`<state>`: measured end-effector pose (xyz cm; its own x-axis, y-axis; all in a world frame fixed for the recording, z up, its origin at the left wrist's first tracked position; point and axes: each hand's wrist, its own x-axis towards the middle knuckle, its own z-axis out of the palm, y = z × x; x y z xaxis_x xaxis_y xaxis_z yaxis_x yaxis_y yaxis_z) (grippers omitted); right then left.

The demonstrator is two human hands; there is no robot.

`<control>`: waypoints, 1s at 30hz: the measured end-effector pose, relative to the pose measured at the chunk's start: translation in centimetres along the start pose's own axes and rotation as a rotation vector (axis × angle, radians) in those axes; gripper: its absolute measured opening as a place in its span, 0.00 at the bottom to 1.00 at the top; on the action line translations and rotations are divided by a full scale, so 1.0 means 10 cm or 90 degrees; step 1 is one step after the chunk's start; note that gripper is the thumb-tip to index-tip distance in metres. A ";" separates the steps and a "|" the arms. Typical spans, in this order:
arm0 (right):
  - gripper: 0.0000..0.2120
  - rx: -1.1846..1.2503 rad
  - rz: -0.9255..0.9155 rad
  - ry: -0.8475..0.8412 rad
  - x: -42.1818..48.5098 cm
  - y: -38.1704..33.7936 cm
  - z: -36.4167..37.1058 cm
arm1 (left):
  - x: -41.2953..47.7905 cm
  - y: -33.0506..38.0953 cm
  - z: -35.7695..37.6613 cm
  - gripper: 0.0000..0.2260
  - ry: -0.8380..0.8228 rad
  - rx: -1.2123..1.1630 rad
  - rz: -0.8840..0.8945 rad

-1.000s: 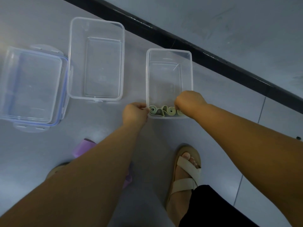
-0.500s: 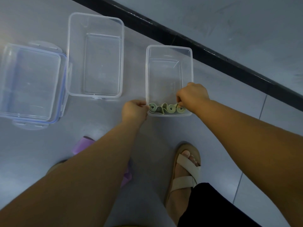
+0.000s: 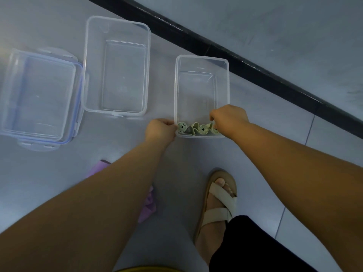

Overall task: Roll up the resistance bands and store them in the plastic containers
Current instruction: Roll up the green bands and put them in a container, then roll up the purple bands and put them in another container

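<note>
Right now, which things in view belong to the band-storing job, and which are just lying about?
Job: rolled pale green resistance band in the small clear plastic container; left hand gripping its rim; right hand curled on the rolls; larger empty clear plastic container; blue-trimmed clear lidded container; crumpled purple band on the floor.
Lying about: beige strapped sandal; black skirting strip.

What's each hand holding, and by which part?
Left hand grips the small container at its near-left rim corner. Right hand appears to pinch the green band at its rightmost roll.
</note>
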<state>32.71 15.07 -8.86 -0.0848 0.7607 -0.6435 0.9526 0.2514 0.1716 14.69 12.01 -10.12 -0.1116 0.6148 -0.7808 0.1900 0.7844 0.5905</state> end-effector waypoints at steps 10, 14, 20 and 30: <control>0.11 0.226 -0.145 0.121 -0.30 -0.30 -0.14 | -0.08 -0.13 -0.47 0.10 -0.006 0.085 -0.017; 0.11 0.245 -0.321 0.103 -0.46 -0.90 -0.16 | -0.22 -0.38 -0.94 0.12 0.036 0.350 0.022; 0.23 0.388 -0.238 -0.116 -0.49 -1.88 0.21 | -0.33 -0.85 -1.52 0.25 0.131 0.554 -0.030; 0.10 0.760 -0.016 -0.097 -0.59 -2.42 0.51 | -0.33 -1.14 -1.52 0.14 -0.072 0.518 -0.028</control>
<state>11.60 1.46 -13.02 -0.1488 0.6647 -0.7321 0.6284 -0.5081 -0.5890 -1.96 2.31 -11.14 -0.0448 0.5383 -0.8416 0.8403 0.4758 0.2597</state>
